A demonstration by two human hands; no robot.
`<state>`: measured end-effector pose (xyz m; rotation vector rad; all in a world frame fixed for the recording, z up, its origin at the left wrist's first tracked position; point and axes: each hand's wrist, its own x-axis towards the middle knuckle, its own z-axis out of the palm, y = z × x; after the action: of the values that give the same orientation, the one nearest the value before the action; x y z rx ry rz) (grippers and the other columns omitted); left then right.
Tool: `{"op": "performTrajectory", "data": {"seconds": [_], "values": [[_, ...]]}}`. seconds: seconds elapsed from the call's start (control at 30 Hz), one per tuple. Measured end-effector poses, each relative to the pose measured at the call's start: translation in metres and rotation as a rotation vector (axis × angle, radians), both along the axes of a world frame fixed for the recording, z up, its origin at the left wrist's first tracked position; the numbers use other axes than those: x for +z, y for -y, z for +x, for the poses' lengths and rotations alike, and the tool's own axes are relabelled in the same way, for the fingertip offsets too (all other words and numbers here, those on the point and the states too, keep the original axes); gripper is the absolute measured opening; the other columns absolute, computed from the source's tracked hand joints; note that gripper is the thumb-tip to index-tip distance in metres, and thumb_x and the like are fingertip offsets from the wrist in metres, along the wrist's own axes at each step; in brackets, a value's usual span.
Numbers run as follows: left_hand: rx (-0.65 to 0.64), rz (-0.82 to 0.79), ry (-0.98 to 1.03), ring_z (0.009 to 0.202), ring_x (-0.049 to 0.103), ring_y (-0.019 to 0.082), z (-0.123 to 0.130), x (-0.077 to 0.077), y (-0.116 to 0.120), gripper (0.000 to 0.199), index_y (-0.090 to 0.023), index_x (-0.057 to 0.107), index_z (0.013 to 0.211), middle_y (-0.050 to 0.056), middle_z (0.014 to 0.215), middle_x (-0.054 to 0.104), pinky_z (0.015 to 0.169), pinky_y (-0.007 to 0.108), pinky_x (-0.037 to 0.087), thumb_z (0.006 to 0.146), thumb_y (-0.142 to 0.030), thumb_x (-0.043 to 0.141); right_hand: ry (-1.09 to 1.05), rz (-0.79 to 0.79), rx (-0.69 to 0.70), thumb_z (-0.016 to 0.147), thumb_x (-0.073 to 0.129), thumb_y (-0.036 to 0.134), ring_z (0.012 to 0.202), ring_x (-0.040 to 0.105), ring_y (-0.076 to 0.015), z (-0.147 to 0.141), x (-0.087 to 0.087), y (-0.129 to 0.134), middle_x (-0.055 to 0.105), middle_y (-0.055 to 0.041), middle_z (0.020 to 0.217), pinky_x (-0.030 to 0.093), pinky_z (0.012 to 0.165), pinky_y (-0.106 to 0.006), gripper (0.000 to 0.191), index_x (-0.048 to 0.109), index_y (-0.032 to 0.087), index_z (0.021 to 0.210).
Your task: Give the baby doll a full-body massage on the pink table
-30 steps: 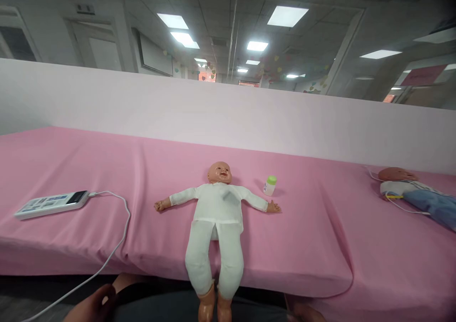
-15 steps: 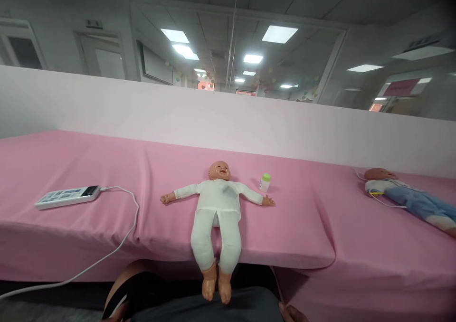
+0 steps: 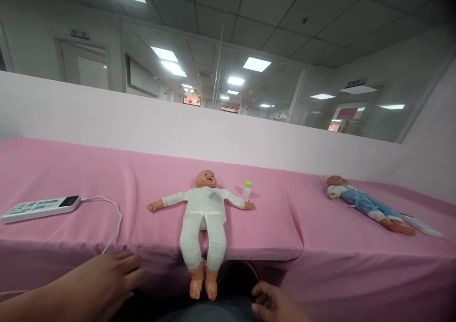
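A baby doll (image 3: 204, 208) in a white top and trousers lies on its back on the pink-covered bed (image 3: 263, 236), arms spread, bare feet hanging past the front edge. Beside its outstretched arm on the right stands a small clear bottle (image 3: 247, 190) with a green cap. My left hand (image 3: 107, 281) is open in front of the bed edge, left of the doll's feet, fingers stretched forward and holding nothing. To the right of the feet, my right hand (image 3: 272, 303) is low in view, its fingers loosely curved and apart, with nothing seen in them.
On the left lies a white handheld device (image 3: 41, 208) with a dark screen and a white cable (image 3: 119, 222) running over the bed edge. Farther right lies another doll (image 3: 366, 203) in blue trousers, with thin tubing near its head. A low white wall (image 3: 178, 127) with glass above backs the bed.
Both hands have risen from low at my lap into fuller view, the left reaching forward near the bed edge. The view has swung right and up. The dolls and bottle stay put.
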<state>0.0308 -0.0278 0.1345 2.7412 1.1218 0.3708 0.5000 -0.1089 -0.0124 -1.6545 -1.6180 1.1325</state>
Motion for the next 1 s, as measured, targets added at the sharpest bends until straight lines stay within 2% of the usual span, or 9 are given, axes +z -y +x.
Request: {"op": "performTrajectory", "data": {"seconds": [0.07, 0.17, 0.27, 0.37, 0.57, 0.7, 0.83, 0.9, 1.0], "values": [[-0.082, -0.013, -0.060, 0.104, 0.071, 0.028, 0.013, 0.017, -0.009, 0.051, -0.040, 0.070, 0.136, 0.005, 0.122, 0.075, 0.090, 0.037, 0.052, 0.090, -0.024, 0.054, -0.019, 0.027, 0.047, 0.079, 0.074, 0.045, 0.089, 0.067, -0.0246, -0.013, 0.012, -0.005, 0.072, -0.0047, 0.093, 0.052, 0.079, -0.031, 0.035, 0.071, 0.025, 0.108], [-0.028, 0.056, 0.000, 0.118, 0.067, 0.027, 0.041, 0.013, -0.027, 0.057, -0.035, 0.056, 0.150, 0.007, 0.136, 0.067, 0.099, 0.036, 0.051, 0.094, -0.023, 0.052, -0.010, 0.078, 0.086, 0.079, 0.075, 0.040, 0.089, 0.066, -0.0231, -0.025, 0.033, -0.018, 0.072, -0.0038, 0.093, 0.051, 0.082, -0.031, 0.030, 0.072, 0.023, 0.105], [-0.010, 0.172, 0.033, 0.122, 0.064, 0.028, 0.066, -0.007, -0.054, 0.047, -0.028, 0.058, 0.144, 0.009, 0.136, 0.066, 0.105, 0.039, 0.050, 0.097, -0.024, 0.050, -0.025, 0.166, 0.075, 0.085, 0.071, 0.038, 0.090, 0.065, -0.0223, -0.027, 0.062, -0.042, 0.073, -0.0043, 0.097, 0.050, 0.081, -0.030, 0.025, 0.073, 0.021, 0.103], [-0.095, 0.242, 0.000, 0.119, 0.063, 0.028, 0.075, -0.018, -0.086, 0.038, -0.024, 0.062, 0.135, 0.010, 0.129, 0.067, 0.105, 0.041, 0.048, 0.100, -0.026, 0.050, -0.009, 0.239, 0.133, 0.091, 0.066, 0.036, 0.085, 0.065, -0.0204, -0.024, 0.096, -0.077, 0.074, -0.0033, 0.093, 0.049, 0.076, -0.029, 0.020, 0.073, 0.019, 0.100], [-0.124, 0.342, -0.051, 0.112, 0.064, 0.025, 0.056, -0.002, -0.148, 0.029, -0.025, 0.068, 0.120, 0.008, 0.122, 0.069, 0.103, 0.039, 0.046, 0.107, -0.029, 0.042, 0.308, 0.478, 0.132, 0.090, 0.061, 0.024, 0.077, 0.064, -0.0197, -0.029, 0.140, -0.156, 0.073, -0.0019, 0.083, 0.046, 0.073, -0.030, 0.013, 0.072, 0.020, 0.084], [0.039, 0.366, -0.137, 0.109, 0.065, 0.029, 0.065, 0.003, -0.191, 0.034, -0.022, 0.069, 0.124, 0.013, 0.123, 0.068, 0.101, 0.044, 0.047, 0.105, -0.030, 0.043, 0.550, 0.638, -0.029, 0.093, 0.059, 0.025, 0.107, 0.065, -0.0277, -0.042, 0.139, -0.208, 0.074, -0.0086, 0.112, 0.049, 0.094, -0.038, 0.023, 0.076, 0.021, 0.108], [0.336, 0.309, 0.011, 0.134, 0.055, 0.035, 0.099, -0.013, -0.218, 0.049, -0.015, 0.059, 0.143, 0.018, 0.147, 0.059, 0.110, 0.048, 0.043, 0.104, -0.041, 0.043, 0.606, 0.675, -0.120, 0.096, 0.059, 0.029, 0.144, 0.046, -0.0334, -0.058, 0.121, -0.249, 0.055, -0.0163, 0.153, 0.034, 0.121, -0.045, 0.052, 0.060, 0.014, 0.146], [0.410, 0.234, 0.067, 0.140, 0.052, 0.035, 0.117, -0.022, -0.221, 0.056, -0.015, 0.055, 0.149, 0.018, 0.151, 0.058, 0.114, 0.050, 0.040, 0.107, -0.046, 0.036, 0.575, 0.641, -0.112, 0.100, 0.056, 0.034, 0.149, 0.042, -0.0341, -0.065, 0.112, -0.260, 0.048, -0.0175, 0.160, 0.031, 0.124, -0.046, 0.058, 0.054, 0.012, 0.153], [0.457, 0.146, 0.074, 0.140, 0.053, 0.037, 0.135, -0.030, -0.215, 0.060, -0.020, 0.058, 0.148, 0.015, 0.148, 0.063, 0.117, 0.058, 0.035, 0.107, -0.055, 0.031, 0.486, 0.614, -0.051, 0.103, 0.052, 0.037, 0.141, 0.052, -0.0311, -0.068, 0.104, -0.263, 0.057, -0.0154, 0.153, 0.037, 0.120, -0.043, 0.054, 0.054, 0.014, 0.152]]}}
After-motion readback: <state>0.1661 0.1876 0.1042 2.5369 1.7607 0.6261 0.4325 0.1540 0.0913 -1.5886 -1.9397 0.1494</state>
